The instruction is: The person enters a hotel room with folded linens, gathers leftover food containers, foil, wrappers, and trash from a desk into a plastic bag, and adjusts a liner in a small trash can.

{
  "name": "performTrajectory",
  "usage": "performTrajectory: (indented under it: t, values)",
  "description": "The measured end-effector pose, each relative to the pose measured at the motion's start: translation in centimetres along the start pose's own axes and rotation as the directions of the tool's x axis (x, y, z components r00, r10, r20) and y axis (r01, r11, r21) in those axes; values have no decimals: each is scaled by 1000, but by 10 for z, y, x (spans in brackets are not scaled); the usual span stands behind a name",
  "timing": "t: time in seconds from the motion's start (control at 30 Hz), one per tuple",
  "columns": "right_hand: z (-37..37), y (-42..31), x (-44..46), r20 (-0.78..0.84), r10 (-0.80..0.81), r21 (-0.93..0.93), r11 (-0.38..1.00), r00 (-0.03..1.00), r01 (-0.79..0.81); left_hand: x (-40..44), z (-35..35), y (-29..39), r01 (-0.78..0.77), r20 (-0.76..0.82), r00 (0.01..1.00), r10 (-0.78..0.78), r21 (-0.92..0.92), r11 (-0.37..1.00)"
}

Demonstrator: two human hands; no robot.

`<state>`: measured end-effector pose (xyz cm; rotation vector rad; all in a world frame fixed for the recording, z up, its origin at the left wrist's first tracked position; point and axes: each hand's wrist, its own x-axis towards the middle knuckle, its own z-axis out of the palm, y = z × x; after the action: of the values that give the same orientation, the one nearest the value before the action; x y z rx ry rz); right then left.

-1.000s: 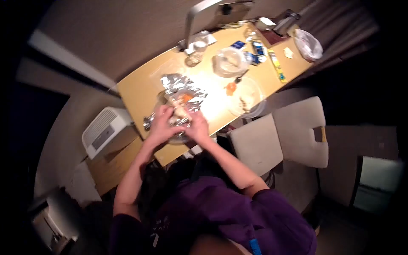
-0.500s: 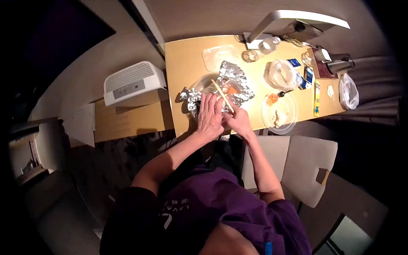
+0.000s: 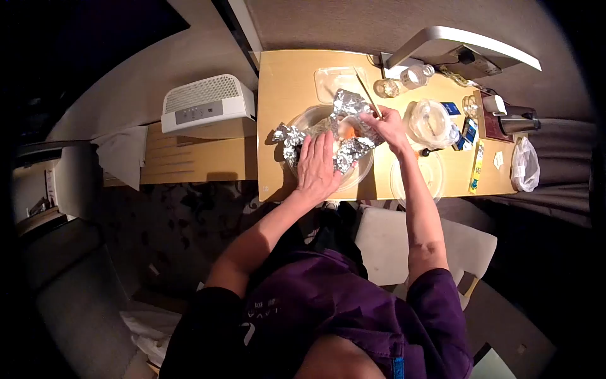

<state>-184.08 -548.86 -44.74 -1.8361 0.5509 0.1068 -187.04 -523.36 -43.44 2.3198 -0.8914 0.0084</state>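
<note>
A bowl (image 3: pixel 367 174) stands near the desk's front edge, with crumpled aluminum foil (image 3: pixel 346 101) lining it and sticking up past its rim. Inside the foil lies food with an orange piece (image 3: pixel 351 133); the rest of it is hard to make out. My left hand (image 3: pixel 317 165) rests on the near left part of the foil, its fingers stretched out. On the bowl's right, my right hand (image 3: pixel 389 129) is closed around chopsticks (image 3: pixel 367 91), which point up and away toward the back of the desk.
A clear plastic tray (image 3: pixel 325 81) lies behind the bowl. To the right stand a round container (image 3: pixel 430 123), a clear lid (image 3: pixel 413 180), a glass (image 3: pixel 386 88), a bottle (image 3: pixel 416 76) and a yellow packet (image 3: pixel 476 167). A lamp (image 3: pixel 467 36) arches overhead; a chair (image 3: pixel 385 243) sits below the desk.
My right hand has moved up and right with the chopsticks, from the near side of the bowl to its right side. My left hand stays on the foil. The view has shifted slightly.
</note>
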Motion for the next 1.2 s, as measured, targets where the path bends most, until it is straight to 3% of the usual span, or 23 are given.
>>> performTrajectory:
  t: [0.07, 0.1, 0.13, 0.2, 0.23, 0.27, 0.33, 0.37, 0.4, 0.47, 0.53, 0.57, 0.6, 0.67, 0.73, 0.83, 0.9, 0.93, 1.0, 1.03, 1.07, 1.13, 1.2]
  values:
    - [4, -2, -6, 54, -48, 164, 986, 997, 38, 0, 0, 2, 19, 6, 1000, -19, -2, 1000]
    - [8, -9, -16, 23, -82, 160, 984, 996, 77, 0, -1, 4, 48, 11, 999, -48, -9, 999]
    - [9, -15, -28, 7, -95, 4, 995, 995, 95, 1, -1, 4, 74, 13, 997, -74, -16, 997]
    - [15, -17, -40, 7, -93, -11, 996, 996, 94, 2, -3, 8, 94, 18, 995, -93, -24, 995]
    - [15, -5, -39, -49, -254, -160, 957, 966, 243, 2, -4, 11, 84, -5, 996, -84, 1, 996]
    - [14, -5, -41, -45, -254, -160, 956, 966, 244, 3, -6, 12, 73, -29, 997, -73, 29, 997]
    - [18, -4, -48, -178, -398, -212, 909, 900, 360, 2, -8, 9, 71, -19, 997, -70, 19, 997]
    - [16, -18, -61, -170, -454, -277, 874, 875, 400, 0, -13, 10, 107, 29, 994, -107, 2, 994]
    - [16, -22, -71, -168, -447, -269, 878, 879, 395, 0, -20, 13, 142, 80, 987, -140, -11, 990]
    - [16, -24, -86, -75, -431, -390, 843, 899, 371, 6, -32, 16, 115, 10, 993, -115, 14, 993]
    - [16, -10, -98, -94, -438, -402, 838, 894, 369, 19, -42, 12, 32, -57, 997, -42, -176, 984]
    - [16, -4, -103, -125, -416, -401, 852, 901, 338, 32, -42, 16, -12, -166, 985, -38, -291, 957]
    - [16, 0, -108, -153, -395, -400, 863, 906, 309, 42, -38, 10, -18, -167, 985, -32, -290, 957]
    - [15, 4, -115, -184, -410, -377, 869, 893, 321, 63, -22, -7, -144, -67, 989, 136, -147, 979]
    - [15, 5, -119, -201, -389, -346, 887, 899, 306, 80, -10, -16, -150, -27, 989, 148, -103, 983]
    - [11, 11, -126, -260, -400, -355, 886, 879, 298, 102, -8, -18, -229, 177, 966, 189, 246, 942]
    - [10, 15, -130, -343, -392, -301, 907, 854, 296, 112, 1, -17, -233, 225, 959, 172, 280, 931]
    - [10, 19, -133, -370, -283, -263, 945, 885, 192, 114, 4, -16, -205, 260, 958, 119, 335, 920]
    - [14, 13, -139, -446, -288, -198, 955, 848, 220, 118, 4, -11, -284, 281, 940, 192, 339, 897]
    - [19, 16, -139, -459, -299, -186, 953, 836, 239, 116, 3, -7, -254, 311, 939, 149, 332, 909]
    - [29, 12, -145, -466, -190, -200, 974, 864, 107, 113, 6, -1, -239, 357, 927, 117, 317, 918]
    - [31, -1, -149, -428, -7, 40, 999, 904, 27, 106, 2, -6, -259, 323, 933, 157, 301, 918]
    - [44, 26, -136, -517, -5, 87, 994, 856, 59, 106, -10, 1, -286, 248, 943, 221, 269, 920]
